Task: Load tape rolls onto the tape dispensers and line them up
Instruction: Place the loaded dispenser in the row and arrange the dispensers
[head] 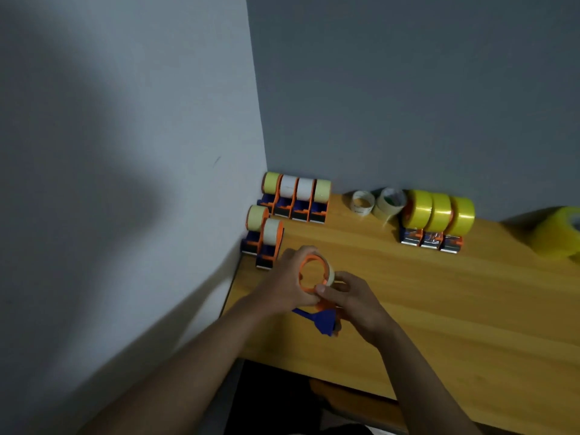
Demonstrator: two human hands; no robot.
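Over the near left part of the wooden table (439, 309) both my hands hold one orange-and-blue tape dispenser (323, 318). A pale tape roll (329, 273) sits on its orange hub. My left hand (288, 284) grips the hub's left side. My right hand (354, 301) pinches the dispenser at the hub's lower right edge, thumb on the orange rim. The blue blade end points toward me below the hands.
Several loaded dispensers (296, 199) line the back corner, with two more (265, 237) in front along the left wall. Three yellow-roll dispensers (437, 219) stand at the back right. Two loose rolls (376, 202) lie between. A large yellow roll (561, 233) sits far right.
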